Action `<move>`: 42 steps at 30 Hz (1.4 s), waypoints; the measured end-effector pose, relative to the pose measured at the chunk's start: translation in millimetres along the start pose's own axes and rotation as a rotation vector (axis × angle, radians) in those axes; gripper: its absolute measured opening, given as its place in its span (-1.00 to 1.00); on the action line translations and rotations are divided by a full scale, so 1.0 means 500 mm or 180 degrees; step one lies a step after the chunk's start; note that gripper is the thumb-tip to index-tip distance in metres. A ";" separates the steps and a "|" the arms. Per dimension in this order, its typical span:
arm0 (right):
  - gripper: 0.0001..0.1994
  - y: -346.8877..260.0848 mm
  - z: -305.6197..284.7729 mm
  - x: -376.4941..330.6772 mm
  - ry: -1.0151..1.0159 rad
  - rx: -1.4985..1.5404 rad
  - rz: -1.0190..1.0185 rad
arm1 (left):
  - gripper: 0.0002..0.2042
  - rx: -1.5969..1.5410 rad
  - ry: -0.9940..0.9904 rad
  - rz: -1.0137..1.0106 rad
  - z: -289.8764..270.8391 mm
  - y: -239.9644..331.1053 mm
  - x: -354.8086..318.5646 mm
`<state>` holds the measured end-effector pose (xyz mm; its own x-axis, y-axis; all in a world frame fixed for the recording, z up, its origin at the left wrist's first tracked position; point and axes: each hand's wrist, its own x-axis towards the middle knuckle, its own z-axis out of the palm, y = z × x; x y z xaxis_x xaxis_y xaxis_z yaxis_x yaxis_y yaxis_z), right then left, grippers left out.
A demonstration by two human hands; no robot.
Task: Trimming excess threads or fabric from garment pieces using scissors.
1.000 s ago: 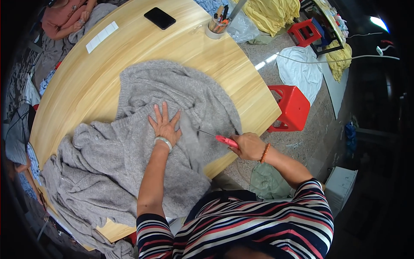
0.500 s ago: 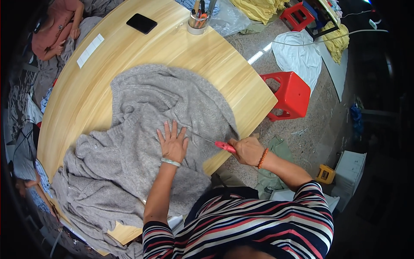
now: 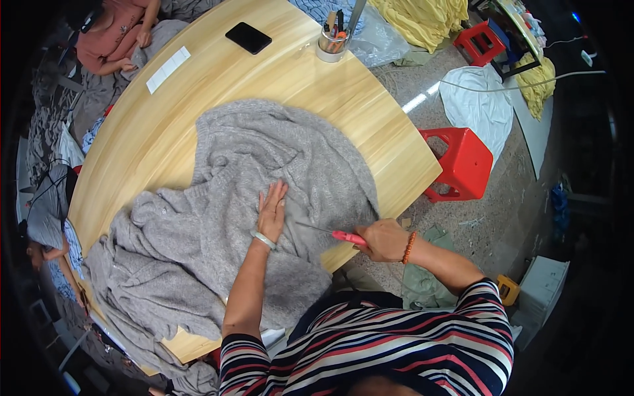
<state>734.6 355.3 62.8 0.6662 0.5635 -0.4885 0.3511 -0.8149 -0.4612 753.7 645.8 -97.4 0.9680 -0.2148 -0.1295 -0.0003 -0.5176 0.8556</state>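
Note:
A fuzzy grey knit garment (image 3: 317, 152) lies rumpled across the light wooden table (image 3: 158, 125). My left hand (image 3: 271, 211) rests flat on the knit, fingers stretched out and pointing away from me. At the table's right edge, my right hand (image 3: 384, 240) is closed round a red-handled tool (image 3: 348, 237) with a thin metal shaft. That shaft points left over the garment toward my left hand, with a gap between its tip and the fingers. The exact kind of tool cannot be made out, and part of its handle is hidden in my grip.
A black phone (image 3: 248, 37), a pale strip (image 3: 168, 69) and a clear cup of tools (image 3: 331, 45) occupy the far table. Beyond the right corner stands a red stool (image 3: 466, 164). White cloth (image 3: 477, 99) lies on the floor. Other people sit along the left side.
My left hand has turned and its fingers have drawn closer together. The red-handled tool stays in my right hand. The whole view has shifted, so the table appears further right.

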 end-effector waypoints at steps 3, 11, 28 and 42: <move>-0.78 -0.008 -0.006 0.014 0.0039 0.0022 0.0011 | -0.47 -0.0456 -0.0054 -0.0104 -0.017 -0.009 0.006; -0.74 0.045 0.014 0.005 0.0871 0.0376 0.0203 | -0.11 0.2478 0.1326 -0.0325 -0.159 0.074 0.050; -0.75 0.040 0.033 0.006 0.0569 0.0741 -0.0169 | -0.46 -0.1118 0.0873 -0.0220 -0.414 0.184 0.166; -0.72 -0.190 0.043 0.093 0.1107 0.1793 -0.0229 | -0.69 -0.1601 0.1637 0.1146 -0.892 0.407 -0.131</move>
<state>718.0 461.8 68.3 0.8605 0.4603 -0.2182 0.0679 -0.5282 -0.8464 802.3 924.2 308.7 0.9244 0.1743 0.3393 -0.3398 -0.0277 0.9401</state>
